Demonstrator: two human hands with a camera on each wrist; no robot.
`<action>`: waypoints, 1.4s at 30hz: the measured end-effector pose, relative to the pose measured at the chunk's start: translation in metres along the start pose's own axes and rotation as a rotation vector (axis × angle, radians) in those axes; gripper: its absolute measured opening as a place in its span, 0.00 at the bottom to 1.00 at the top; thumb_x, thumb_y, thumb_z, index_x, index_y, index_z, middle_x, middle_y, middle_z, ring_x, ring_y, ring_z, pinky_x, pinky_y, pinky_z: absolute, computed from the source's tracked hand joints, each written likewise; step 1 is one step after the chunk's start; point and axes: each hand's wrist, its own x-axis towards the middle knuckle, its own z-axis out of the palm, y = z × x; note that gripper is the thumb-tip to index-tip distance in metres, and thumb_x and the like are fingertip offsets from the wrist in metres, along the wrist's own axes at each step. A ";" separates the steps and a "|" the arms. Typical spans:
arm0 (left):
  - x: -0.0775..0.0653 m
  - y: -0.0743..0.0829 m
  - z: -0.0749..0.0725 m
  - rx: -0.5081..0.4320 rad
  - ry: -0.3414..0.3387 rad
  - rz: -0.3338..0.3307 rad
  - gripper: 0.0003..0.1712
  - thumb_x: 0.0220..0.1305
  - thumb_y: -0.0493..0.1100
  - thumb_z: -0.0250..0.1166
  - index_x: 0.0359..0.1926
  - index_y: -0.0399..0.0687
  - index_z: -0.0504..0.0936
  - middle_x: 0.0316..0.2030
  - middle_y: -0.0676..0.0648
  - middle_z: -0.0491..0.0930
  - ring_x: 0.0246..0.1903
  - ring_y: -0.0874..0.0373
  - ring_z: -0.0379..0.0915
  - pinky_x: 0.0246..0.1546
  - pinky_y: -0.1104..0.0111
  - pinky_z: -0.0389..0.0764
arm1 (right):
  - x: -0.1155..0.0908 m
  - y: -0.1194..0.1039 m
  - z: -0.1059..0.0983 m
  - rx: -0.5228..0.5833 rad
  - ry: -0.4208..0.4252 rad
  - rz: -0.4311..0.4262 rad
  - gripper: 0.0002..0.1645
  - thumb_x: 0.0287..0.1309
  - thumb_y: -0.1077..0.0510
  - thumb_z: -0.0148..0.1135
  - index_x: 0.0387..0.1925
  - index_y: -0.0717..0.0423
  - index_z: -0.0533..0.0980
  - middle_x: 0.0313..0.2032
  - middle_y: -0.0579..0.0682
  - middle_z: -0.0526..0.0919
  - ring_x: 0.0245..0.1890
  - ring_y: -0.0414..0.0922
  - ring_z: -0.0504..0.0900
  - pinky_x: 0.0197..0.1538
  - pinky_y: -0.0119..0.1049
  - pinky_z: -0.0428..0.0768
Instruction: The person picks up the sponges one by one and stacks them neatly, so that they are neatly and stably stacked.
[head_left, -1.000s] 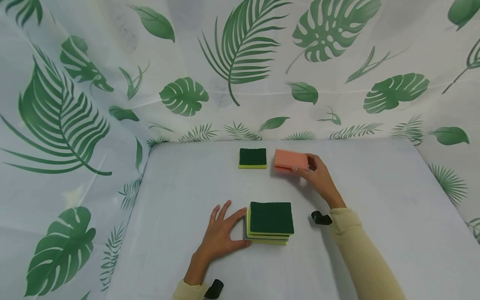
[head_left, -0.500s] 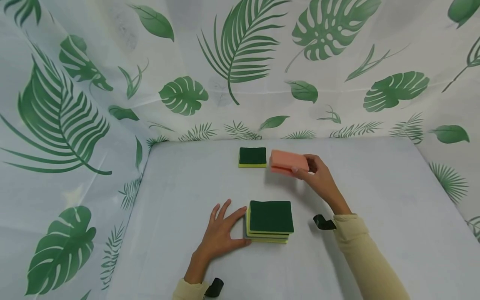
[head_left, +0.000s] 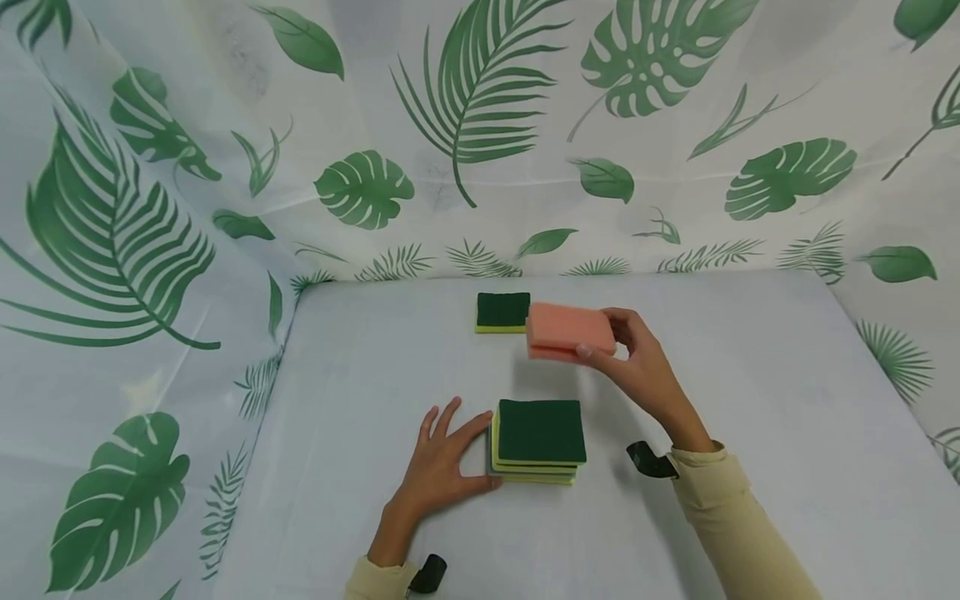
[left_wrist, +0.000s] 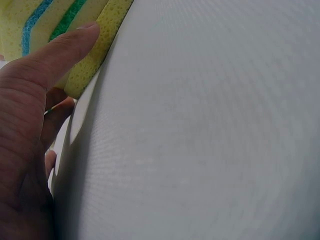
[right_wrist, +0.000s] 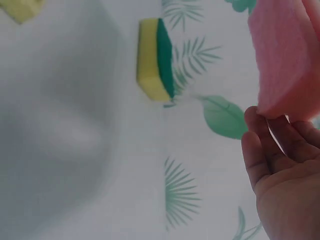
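Observation:
In the head view my right hand [head_left: 647,367] holds a pink sponge [head_left: 570,327] by its right end, thumb at the front and fingers behind. A shadow falls on the table below it. The right wrist view shows fingertips at the lower end of the pink sponge [right_wrist: 287,60]. My left hand [head_left: 441,467] lies spread beside a stack of sponges [head_left: 540,431], thumb and index fingertip at its left side. Dark green covers the stack's top. In the left wrist view, the thumb lies along the layered yellow, blue and green sponge edges [left_wrist: 102,45].
A single green and yellow sponge [head_left: 501,310] lies toward the back of the white table [head_left: 360,358], partly overlapped by the pink one in the head view. Behind the table hangs a white curtain [head_left: 525,192] with green leaf prints.
My right hand has lifted the pink sponge and brought it left and slightly nearer, so that it overlaps the back sponge in view. The left hand and the stack stay in place.

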 end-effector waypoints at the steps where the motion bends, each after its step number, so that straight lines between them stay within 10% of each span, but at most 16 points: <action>1: 0.000 0.000 0.000 0.001 0.000 0.000 0.53 0.57 0.70 0.75 0.81 0.65 0.69 0.76 0.55 0.70 0.83 0.49 0.41 0.81 0.46 0.37 | -0.002 -0.003 0.000 0.001 0.003 -0.014 0.41 0.69 0.51 0.73 0.73 0.63 0.65 0.65 0.57 0.75 0.64 0.51 0.73 0.67 0.42 0.72; 6: -0.001 0.000 0.000 0.005 -0.005 0.001 0.53 0.57 0.70 0.75 0.81 0.65 0.69 0.77 0.55 0.70 0.83 0.49 0.41 0.81 0.46 0.36 | -0.012 -0.014 0.002 0.020 0.008 -0.082 0.38 0.68 0.58 0.73 0.71 0.65 0.65 0.64 0.56 0.75 0.62 0.47 0.73 0.64 0.27 0.70; 42: 0.000 0.000 -0.001 0.001 -0.003 0.000 0.54 0.55 0.69 0.76 0.81 0.66 0.69 0.77 0.56 0.70 0.83 0.49 0.41 0.81 0.48 0.35 | -0.073 -0.047 0.024 0.063 -0.058 -0.244 0.46 0.50 0.72 0.81 0.67 0.63 0.66 0.62 0.50 0.76 0.64 0.42 0.74 0.68 0.24 0.68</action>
